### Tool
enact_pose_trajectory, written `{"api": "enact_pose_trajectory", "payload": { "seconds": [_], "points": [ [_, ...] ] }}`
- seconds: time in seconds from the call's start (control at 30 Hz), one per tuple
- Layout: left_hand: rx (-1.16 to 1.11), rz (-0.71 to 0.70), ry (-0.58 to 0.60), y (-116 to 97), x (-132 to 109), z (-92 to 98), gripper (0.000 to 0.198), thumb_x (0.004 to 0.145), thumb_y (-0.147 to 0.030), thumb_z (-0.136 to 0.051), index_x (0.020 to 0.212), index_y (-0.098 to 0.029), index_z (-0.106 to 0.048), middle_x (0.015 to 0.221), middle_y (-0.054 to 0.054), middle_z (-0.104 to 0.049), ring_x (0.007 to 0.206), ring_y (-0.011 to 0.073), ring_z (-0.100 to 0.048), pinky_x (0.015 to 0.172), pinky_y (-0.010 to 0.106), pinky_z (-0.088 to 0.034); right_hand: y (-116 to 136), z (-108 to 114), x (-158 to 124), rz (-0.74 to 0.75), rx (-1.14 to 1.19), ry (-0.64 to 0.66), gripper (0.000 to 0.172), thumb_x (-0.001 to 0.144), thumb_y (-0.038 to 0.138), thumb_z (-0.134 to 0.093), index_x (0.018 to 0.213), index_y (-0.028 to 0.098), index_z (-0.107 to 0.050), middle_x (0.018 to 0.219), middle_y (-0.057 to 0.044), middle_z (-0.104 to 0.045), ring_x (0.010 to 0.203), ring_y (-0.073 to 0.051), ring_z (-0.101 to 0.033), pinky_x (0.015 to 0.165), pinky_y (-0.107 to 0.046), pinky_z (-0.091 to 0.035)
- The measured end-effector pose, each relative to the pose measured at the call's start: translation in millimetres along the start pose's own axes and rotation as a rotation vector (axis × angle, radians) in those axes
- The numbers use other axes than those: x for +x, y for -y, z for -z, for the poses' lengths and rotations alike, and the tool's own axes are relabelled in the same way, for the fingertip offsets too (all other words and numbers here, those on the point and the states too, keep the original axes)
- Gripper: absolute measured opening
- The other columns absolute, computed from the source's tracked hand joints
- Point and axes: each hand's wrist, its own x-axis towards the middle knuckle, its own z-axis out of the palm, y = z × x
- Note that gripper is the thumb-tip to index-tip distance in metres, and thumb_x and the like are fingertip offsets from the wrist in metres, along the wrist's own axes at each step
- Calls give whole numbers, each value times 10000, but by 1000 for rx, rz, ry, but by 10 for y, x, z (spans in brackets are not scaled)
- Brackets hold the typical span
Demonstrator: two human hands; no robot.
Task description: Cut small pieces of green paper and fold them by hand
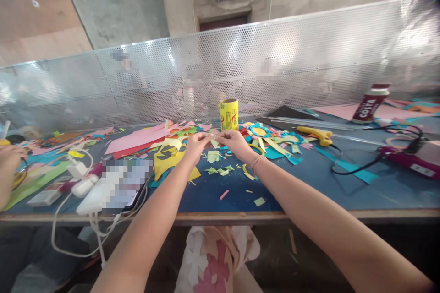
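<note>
My left hand (195, 147) and my right hand (234, 142) meet over the blue table, fingertips pinched together. Between them shows a small pale green paper piece (214, 142), partly hidden by the fingers. Just under the hands lie pale green paper scraps (213, 156). Scissors with a yellow handle (248, 173) lie by my right wrist, partly covered. To the left of my left hand is cut yellow paper (165, 165). A yellow cardboard tube (229, 114) stands upright behind the hands, and paper flowers (259, 132) are heaped to its right.
A yellow glue gun (314, 135), its black cable and a COSTA bottle (370, 104) are on the right. Pink paper sheets (137, 139), a phone (132, 187) and white charging cables occupy the left. Another person's hand (12, 162) is at the far left. A perforated metal screen (161, 82) runs behind.
</note>
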Motion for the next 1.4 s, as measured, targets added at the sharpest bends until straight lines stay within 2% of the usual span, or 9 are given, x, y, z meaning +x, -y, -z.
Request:
{"api": "enact_pose_trajectory", "payload": {
  "seconds": [0.3, 0.63, 0.9, 1.17, 1.4],
  "points": [
    [76, -76, -54, 22, 28, 28, 263, 571, -367, -722, 635, -130, -627, 550, -5, -571, 503, 92, -519, 534, 231, -449, 23, -13, -19, -70, 57, 40, 320, 580, 453, -703, 573, 156, -582, 500, 8, -562, 488, -103, -527, 540, -257, -458],
    [76, -83, -83, 31, 35, 15, 293, 571, -408, -708, 570, -139, -592, 480, -14, -535, 436, 85, -471, 477, 225, -404, 78, -24, -61, -13, -57, 50, 364, 663, 488, -629, 540, 156, -544, 471, 7, -548, 470, -99, -511, 521, -235, -427],
    [151, -141, -111, 32, 36, 25, 314, 596, -429, -690, 500, -153, -576, 408, -18, -491, 407, 93, -448, 441, 221, -343, 65, -35, -43, 10, -59, 48, 348, 637, 486, -648, 585, 156, -552, 492, 15, -542, 492, -104, -522, 528, -238, -421],
    [111, -140, -133, 40, 39, 35, 302, 589, -422, -699, 503, -153, -590, 431, -22, -492, 430, 86, -447, 453, 219, -343, 42, -59, -28, 4, 77, 26, 320, 578, 449, -704, 639, 156, -592, 560, 27, -561, 526, -90, -523, 565, -247, -464],
    [-87, -78, -51, 20, 33, 8, 249, 558, -356, -732, 684, -153, -663, 619, 5, -605, 571, 107, -545, 593, 253, -449, 65, -26, -23, -90, 141, -45, 273, 544, 389, -748, 645, 153, -656, 566, 10, -599, 522, -100, -561, 573, -252, -500]
  ]
}}
